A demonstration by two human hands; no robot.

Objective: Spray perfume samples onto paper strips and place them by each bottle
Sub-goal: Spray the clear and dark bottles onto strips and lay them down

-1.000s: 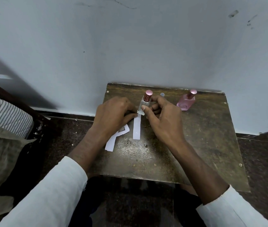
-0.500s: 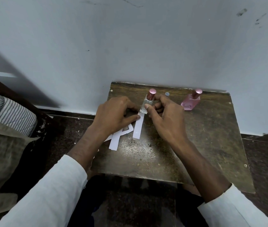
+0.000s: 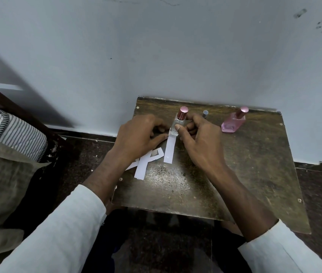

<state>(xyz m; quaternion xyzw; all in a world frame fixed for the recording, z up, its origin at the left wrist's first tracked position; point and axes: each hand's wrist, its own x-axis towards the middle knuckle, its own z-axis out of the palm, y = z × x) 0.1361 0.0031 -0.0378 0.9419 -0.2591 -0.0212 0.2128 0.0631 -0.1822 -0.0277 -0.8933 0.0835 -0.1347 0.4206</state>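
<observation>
While the clear perfume bottle (image 3: 178,125) is standing upright near the back of the bench (image 3: 254,174), the right hand (image 3: 199,142) is gripping it, with the thumb curled against its front face and the fingers curled round its right side. The bottle is carrying a pink metallic cap. The left hand (image 3: 138,136) is pinching the top end of a white paper strip (image 3: 169,149) with curled fingers, holding that end against the base of the bottle. The rest of the strip is lying flat on the bench, pointing toward the person. Several loose paper strips (image 3: 144,164) are lying crossed under and just beside the left wrist. A pink perfume bottle (image 3: 232,124) is standing well to the right, apart from both hands. A small grey cap (image 3: 205,113) is showing just behind the right hand's fingers.
</observation>
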